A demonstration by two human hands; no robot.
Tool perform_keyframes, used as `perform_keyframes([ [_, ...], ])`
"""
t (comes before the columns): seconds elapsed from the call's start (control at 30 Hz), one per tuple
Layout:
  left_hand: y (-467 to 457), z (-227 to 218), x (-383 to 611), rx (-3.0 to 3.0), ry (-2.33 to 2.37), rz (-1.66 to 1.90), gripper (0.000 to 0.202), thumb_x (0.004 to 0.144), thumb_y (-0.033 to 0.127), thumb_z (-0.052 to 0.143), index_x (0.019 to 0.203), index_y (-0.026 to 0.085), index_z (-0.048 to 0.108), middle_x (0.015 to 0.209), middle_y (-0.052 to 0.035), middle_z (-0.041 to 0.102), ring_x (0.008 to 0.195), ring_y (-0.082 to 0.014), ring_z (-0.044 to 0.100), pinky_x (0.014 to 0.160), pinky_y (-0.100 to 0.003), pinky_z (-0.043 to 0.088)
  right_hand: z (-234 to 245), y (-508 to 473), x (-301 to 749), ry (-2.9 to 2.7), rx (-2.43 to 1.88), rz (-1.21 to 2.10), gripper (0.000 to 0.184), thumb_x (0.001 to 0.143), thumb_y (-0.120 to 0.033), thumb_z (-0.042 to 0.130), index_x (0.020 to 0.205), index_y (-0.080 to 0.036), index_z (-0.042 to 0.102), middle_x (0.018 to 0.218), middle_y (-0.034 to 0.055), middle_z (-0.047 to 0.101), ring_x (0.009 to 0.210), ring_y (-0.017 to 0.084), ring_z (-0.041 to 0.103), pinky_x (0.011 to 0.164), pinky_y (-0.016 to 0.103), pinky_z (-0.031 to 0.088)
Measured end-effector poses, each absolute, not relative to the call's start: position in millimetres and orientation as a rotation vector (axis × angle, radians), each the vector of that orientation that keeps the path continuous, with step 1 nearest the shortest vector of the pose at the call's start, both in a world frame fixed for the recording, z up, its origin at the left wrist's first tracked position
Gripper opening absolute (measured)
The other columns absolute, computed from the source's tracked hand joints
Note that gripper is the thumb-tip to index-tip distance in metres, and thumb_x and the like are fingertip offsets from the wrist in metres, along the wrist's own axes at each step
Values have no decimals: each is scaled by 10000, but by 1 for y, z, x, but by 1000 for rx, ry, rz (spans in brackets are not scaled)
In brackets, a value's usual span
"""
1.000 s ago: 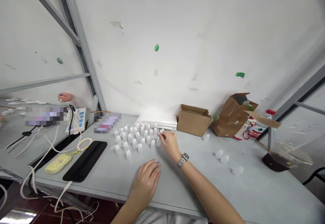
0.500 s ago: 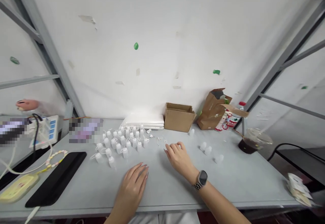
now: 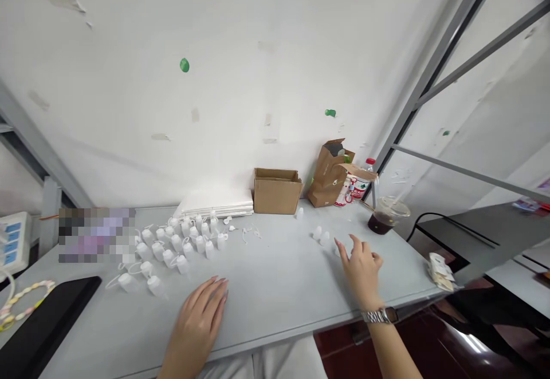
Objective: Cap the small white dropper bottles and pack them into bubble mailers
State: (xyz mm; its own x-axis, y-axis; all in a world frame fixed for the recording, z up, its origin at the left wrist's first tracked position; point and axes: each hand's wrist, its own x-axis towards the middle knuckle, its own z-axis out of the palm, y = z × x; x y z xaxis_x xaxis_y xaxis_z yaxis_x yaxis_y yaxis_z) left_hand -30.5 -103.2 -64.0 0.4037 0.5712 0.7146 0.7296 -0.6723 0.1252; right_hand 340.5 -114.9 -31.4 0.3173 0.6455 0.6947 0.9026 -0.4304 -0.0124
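Hand, L (image 3: 198,317): palm down on bench (image 3: 266,287), fingers laid out, nothing visible in grip. R hand (image 3: 363,267) just moved R, away from bottle group (image 3: 176,243); now beside loose bottles (image 3: 325,238), grip spread, contact w/ any hidden. So reach is now at loose lot, approx. 3 in clear view; group stands beyond L hand. Back: cardboard box (image 3: 277,195), paper bag (image 3: 327,181) to its R.

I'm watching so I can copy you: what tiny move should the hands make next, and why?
Perhaps the right hand should move slightly left and gently close on the small white bottle beside it, because its thumb and finger are spread apart and that bottle seems within easy reach.
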Motion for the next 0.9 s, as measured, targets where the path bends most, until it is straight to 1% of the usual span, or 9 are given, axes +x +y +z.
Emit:
perform_keyframes([
  [0.13, -103, -63, -30, -2449, -1134, -1127, 270, 873, 186, 439, 1085, 208, 604, 1009, -55, 681, 999, -203, 602, 847, -343, 500, -37, -111, 338, -1415, -2140, -742, 466, 927, -430, 267, 973, -113, 606, 779, 104, 603, 709, 216, 530, 745, 371, 288],
  [0.23, -103, -63, -31, -2452, -1140, -1124, 275, 872, 184, 438, 1093, 216, 600, 1008, -49, 681, 990, -200, 606, 843, -342, 502, -41, -109, 338, -1428, -2101, -694, 447, 924, -417, 267, 936, -123, 603, 776, 101, 607, 705, 213, 539, 749, 372, 296],
  [0.33, -103, -62, -31, -2454, -1149, -1114, 284, 873, 187, 436, 1107, 224, 593, 1016, -49, 679, 995, -199, 604, 842, -339, 500, -47, -107, 342, -1400, -2059, -546, 447, 897, -473, 287, 910, -136, 581, 770, 103, 610, 694, 218, 547, 722, 365, 317],
  [0.47, -106, -60, -30, -2447, -1181, -1135, 286, 869, 185, 443, 1111, 216, 591, 1016, -56, 677, 972, -198, 610, 841, -335, 500, -51, -105, 350, -1265, -2036, -162, 452, 800, -583, 368, 803, -172, 557, 588, 35, 563, 538, 193, 514, 604, 326, 340],
  [0.6, -107, -56, -22, -2476, -1338, -1197, 281, 878, 229, 433, 1113, 210, 585, 978, -60, 661, 916, -187, 617, 796, -304, 518, -42, -110, 338, -1231, -1949, -71, 425, 742, -603, 445, 654, -200, 547, 520, 10, 497, 471, 170, 443, 523, 312, 318],
  [0.67, -101, -48, -13, -2524, -1434, -1179, 265, 877, 255, 428, 1082, 206, 589, 935, -56, 650, 886, -188, 620, 762, -299, 525, -37, -114, 315, -1235, -1789, 10, 375, 735, -561, 507, 660, -203, 583, 527, 6, 480, 487, 173, 432, 520, 319, 327],
  [0.77, -79, -28, 8, -2633, -1624, -954, 233, 865, 242, 438, 1050, 175, 563, 951, -67, 626, 897, -206, 608, 781, -334, 506, -35, -119, 264, -1321, -1643, 115, 300, 760, -485, 543, 787, -208, 653, 567, -2, 497, 526, 172, 470, 551, 307, 386],
  [0.83, -57, -15, 25, -2646, -1805, -734, 225, 866, 239, 436, 1046, 153, 539, 977, -91, 601, 915, -222, 590, 788, -357, 483, -39, -122, 226, -1406, -1557, 200, 266, 799, -420, 535, 871, -198, 663, 622, -2, 510, 559, 161, 491, 588, 301, 415],
  [0.9, -35, -7, 42, -2652, -1832, -697, 194, 862, 219, 440, 1009, 142, 540, 973, -107, 590, 922, -229, 575, 784, -354, 465, -46, -124, 194, -1473, -1487, 238, 252, 838, -362, 509, 959, -190, 649, 674, 9, 522, 593, 156, 498, 623, 304, 428],
])
